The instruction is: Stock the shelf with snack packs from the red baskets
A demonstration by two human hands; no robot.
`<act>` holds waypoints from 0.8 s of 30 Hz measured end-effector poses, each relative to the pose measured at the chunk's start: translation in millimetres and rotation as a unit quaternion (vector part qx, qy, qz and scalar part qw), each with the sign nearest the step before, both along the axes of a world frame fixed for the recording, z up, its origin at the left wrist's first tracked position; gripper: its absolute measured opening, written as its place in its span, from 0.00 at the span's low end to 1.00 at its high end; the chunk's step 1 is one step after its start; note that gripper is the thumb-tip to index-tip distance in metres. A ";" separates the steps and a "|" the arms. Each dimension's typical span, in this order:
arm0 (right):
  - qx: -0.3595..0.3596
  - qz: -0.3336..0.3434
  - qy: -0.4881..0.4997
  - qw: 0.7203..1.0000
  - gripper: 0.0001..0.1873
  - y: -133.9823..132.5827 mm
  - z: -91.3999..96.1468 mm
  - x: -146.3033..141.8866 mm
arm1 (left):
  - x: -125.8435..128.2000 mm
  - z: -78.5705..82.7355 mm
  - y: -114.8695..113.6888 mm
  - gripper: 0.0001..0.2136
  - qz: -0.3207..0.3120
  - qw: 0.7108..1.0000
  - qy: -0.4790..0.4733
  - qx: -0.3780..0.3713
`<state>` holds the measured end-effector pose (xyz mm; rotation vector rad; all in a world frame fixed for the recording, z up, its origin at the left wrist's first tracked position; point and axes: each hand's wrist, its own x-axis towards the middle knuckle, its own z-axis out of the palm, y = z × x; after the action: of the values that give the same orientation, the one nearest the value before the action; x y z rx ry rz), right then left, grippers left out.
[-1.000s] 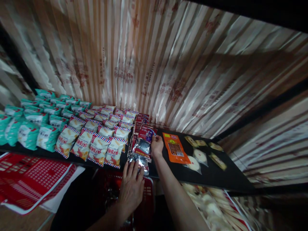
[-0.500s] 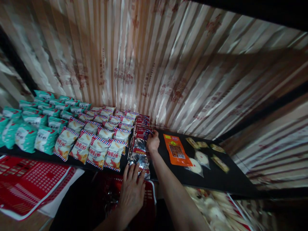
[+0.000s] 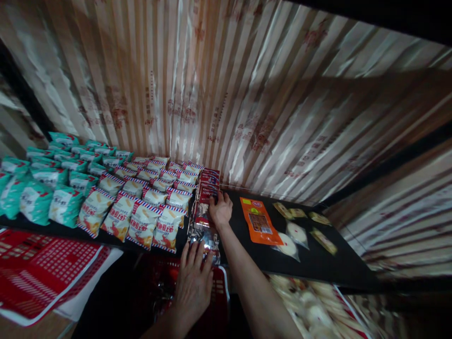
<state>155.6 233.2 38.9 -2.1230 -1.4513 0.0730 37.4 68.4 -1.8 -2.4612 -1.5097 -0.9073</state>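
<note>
A row of dark red and silver packets (image 3: 203,217) lies overlapped on the black shelf (image 3: 243,256). My right hand (image 3: 221,210) rests on the right side of this row, palm down, with the thumb and fingers apart over the packets. At the row's front end is my left hand (image 3: 194,280), fingers stretched out and spread, the tips against the nearest silver packet. Left of the row stand white snack bags with striped edges (image 3: 168,223). Just right of my right hand an orange pouch (image 3: 260,221) lies flat.
Teal snack bags (image 3: 65,205) fill the shelf's left end. Round white packets (image 3: 287,246) and small yellowish packets (image 3: 323,240) lie at the right. Below are a red basket (image 3: 221,292) before me, another red basket (image 3: 45,273) at left, and pale packaged goods (image 3: 314,306).
My right hand has shifted slightly left, from the packets' right edge to over them, and its fingers have spread. My left hand has stayed nearly still.
</note>
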 end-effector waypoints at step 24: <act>-0.112 0.199 -0.089 0.970 0.30 -38.9 -4.2 -7.3 | 2.2 -4.3 3.7 0.16 -0.004 1.000 -0.009 0.014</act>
<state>148.4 194.3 34.7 -2.0176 -2.0465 0.2110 39.6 72.0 -6.1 -2.4477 -1.4822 -0.9497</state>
